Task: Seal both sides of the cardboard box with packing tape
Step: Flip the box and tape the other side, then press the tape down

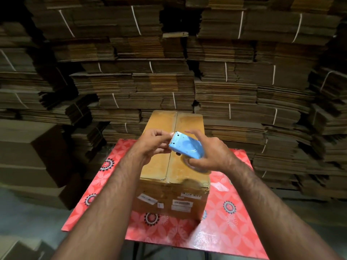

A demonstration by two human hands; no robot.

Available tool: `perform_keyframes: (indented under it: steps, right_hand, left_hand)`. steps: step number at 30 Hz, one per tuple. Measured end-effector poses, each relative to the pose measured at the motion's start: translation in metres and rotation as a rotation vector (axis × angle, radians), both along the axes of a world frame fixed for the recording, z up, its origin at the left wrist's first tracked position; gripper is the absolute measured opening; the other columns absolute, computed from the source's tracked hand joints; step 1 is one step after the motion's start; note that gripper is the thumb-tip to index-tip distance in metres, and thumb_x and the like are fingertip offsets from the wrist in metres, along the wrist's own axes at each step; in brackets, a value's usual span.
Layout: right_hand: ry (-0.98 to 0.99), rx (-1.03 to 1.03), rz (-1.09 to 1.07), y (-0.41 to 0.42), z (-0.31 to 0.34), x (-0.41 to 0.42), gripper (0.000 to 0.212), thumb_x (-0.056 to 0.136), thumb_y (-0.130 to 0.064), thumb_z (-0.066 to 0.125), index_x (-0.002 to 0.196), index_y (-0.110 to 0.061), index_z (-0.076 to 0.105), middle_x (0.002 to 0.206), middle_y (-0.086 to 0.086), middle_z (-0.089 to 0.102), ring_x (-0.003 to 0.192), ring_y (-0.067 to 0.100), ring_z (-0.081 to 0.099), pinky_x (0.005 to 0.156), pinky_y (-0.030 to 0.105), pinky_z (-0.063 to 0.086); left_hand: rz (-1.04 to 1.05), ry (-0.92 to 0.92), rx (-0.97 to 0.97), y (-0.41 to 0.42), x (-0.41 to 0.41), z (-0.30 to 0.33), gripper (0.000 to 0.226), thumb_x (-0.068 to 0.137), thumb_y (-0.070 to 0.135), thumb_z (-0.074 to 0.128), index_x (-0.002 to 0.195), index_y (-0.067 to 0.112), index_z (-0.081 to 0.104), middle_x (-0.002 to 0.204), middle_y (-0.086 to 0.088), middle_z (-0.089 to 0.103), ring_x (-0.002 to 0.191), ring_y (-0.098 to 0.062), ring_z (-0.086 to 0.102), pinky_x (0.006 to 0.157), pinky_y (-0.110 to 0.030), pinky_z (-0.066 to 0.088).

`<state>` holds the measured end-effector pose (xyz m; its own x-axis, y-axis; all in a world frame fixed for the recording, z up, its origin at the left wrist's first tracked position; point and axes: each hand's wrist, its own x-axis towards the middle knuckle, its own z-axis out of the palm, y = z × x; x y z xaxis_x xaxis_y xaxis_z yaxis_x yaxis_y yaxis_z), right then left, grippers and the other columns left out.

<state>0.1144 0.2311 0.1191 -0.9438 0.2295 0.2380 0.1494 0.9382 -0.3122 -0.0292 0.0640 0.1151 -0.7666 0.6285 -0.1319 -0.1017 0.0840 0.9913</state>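
Both hands meet above the cardboard box (174, 156) at the centre of the frame. Right hand (208, 154): its grip is clenched around the blue tape dispenser (185, 146), thumb and lower fingers curled under the clear tape roll while the index finger stretches out above it. Left hand (152, 145): its fingertips pinch at the dispenser's toothed cutting edge, apparently at the tape end, though the tape itself is too clear to make out. The box stands closed on the red patterned surface (225, 218), its top flaps meeting along a centre seam that runs away from the camera, with white labels on its near side. Bundled stacks of flattened cardboard (169, 81) fill the upper frame behind it.
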Motion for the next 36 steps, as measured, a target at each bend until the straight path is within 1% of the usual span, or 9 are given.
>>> perform_keyframes:
  steps: [4, 6, 10, 13, 16, 20, 24, 31, 36]
  right_hand:
    - [0.007, 0.081, 0.106, 0.007, 0.001, -0.009, 0.076, 0.074, -0.066, 0.067, 0.142, -0.04, 0.042, 0.113, -0.008, 0.068, 0.094, 0.017, 0.063, 0.079, 0.039, 0.055]
    - [-0.021, 0.154, 0.12, 0.011, 0.0, -0.01, 0.075, 0.076, -0.063, 0.068, 0.142, -0.04, 0.043, 0.114, -0.008, 0.069, 0.097, 0.019, 0.064, 0.079, 0.037, 0.054]
    - [-0.133, 0.203, 0.174, 0.006, -0.001, -0.019, 0.075, 0.08, -0.061, 0.068, 0.146, -0.039, 0.04, 0.118, -0.006, 0.067, 0.099, 0.018, 0.061, 0.078, 0.033, 0.052]
    - [-0.167, 0.225, 0.219, -0.007, 0.001, -0.035, 0.078, 0.079, -0.064, 0.067, 0.147, -0.039, 0.038, 0.12, -0.005, 0.065, 0.101, 0.016, 0.059, 0.079, 0.033, 0.052]
    - [-0.24, 0.245, 0.246, -0.018, -0.005, -0.044, 0.079, 0.078, -0.067, 0.065, 0.147, -0.04, 0.037, 0.117, -0.005, 0.065, 0.097, 0.015, 0.057, 0.079, 0.034, 0.053]
    - [-0.366, 0.302, 0.265, -0.035, -0.027, -0.046, 0.081, 0.076, -0.072, 0.063, 0.147, -0.04, 0.038, 0.119, -0.004, 0.065, 0.1, 0.018, 0.058, 0.078, 0.034, 0.052]
    - [-0.415, 0.315, 0.263, -0.055, -0.032, -0.063, 0.085, 0.073, -0.078, 0.062, 0.146, -0.04, 0.04, 0.12, -0.003, 0.065, 0.105, 0.021, 0.059, 0.072, 0.033, 0.046]
    - [-0.543, 0.263, 0.197, -0.078, -0.027, -0.077, 0.094, 0.07, -0.084, 0.059, 0.149, -0.04, 0.035, 0.125, -0.003, 0.062, 0.107, 0.02, 0.056, 0.085, 0.036, 0.051]
    - [-0.611, 0.299, 0.154, -0.092, -0.022, -0.087, 0.093, 0.068, -0.086, 0.059, 0.147, -0.04, 0.038, 0.12, -0.004, 0.062, 0.094, 0.015, 0.048, 0.079, 0.035, 0.051]
  left_hand:
    - [0.111, 0.044, -0.042, -0.008, -0.004, -0.005, 0.009, 0.087, 0.006, 0.073, 0.081, 0.001, 0.069, 0.079, -0.017, 0.07, 0.064, -0.021, 0.067, 0.059, -0.03, 0.06]
    - [0.183, 0.032, -0.054, -0.018, -0.01, -0.013, 0.01, 0.086, 0.006, 0.075, 0.078, 0.002, 0.069, 0.075, -0.017, 0.068, 0.058, -0.02, 0.066, 0.058, -0.03, 0.059]
    - [0.279, 0.047, -0.096, -0.032, -0.013, -0.028, 0.012, 0.087, 0.007, 0.075, 0.088, -0.004, 0.07, 0.068, -0.012, 0.069, 0.058, -0.017, 0.068, 0.06, -0.03, 0.06]
    - [0.341, 0.064, -0.118, -0.047, -0.021, -0.038, 0.01, 0.087, 0.008, 0.075, 0.08, 0.002, 0.071, 0.064, -0.01, 0.069, 0.057, -0.017, 0.068, 0.058, -0.03, 0.058]
    - [0.373, 0.022, -0.15, -0.079, -0.03, -0.057, 0.015, 0.087, 0.006, 0.074, 0.075, 0.003, 0.067, 0.063, -0.012, 0.067, 0.052, -0.016, 0.066, 0.054, -0.029, 0.058]
    - [0.388, -0.029, -0.21, -0.103, -0.028, -0.095, 0.022, 0.09, 0.002, 0.07, 0.071, 0.004, 0.06, 0.059, -0.012, 0.062, 0.043, -0.012, 0.061, 0.044, -0.023, 0.054]
    - [0.407, -0.067, -0.223, -0.116, -0.038, -0.114, 0.025, 0.091, 0.003, 0.069, 0.068, 0.007, 0.059, 0.055, -0.008, 0.063, 0.042, -0.011, 0.06, 0.043, -0.022, 0.052]
    - [0.363, -0.089, -0.184, -0.136, -0.064, -0.123, 0.029, 0.09, 0.003, 0.07, 0.064, 0.008, 0.058, 0.051, -0.004, 0.061, 0.043, -0.015, 0.058, 0.045, -0.023, 0.052]
    - [0.334, -0.101, -0.157, -0.14, -0.078, -0.129, 0.031, 0.09, 0.0, 0.069, 0.063, 0.006, 0.056, 0.052, -0.007, 0.058, 0.04, -0.015, 0.055, 0.045, -0.024, 0.049]
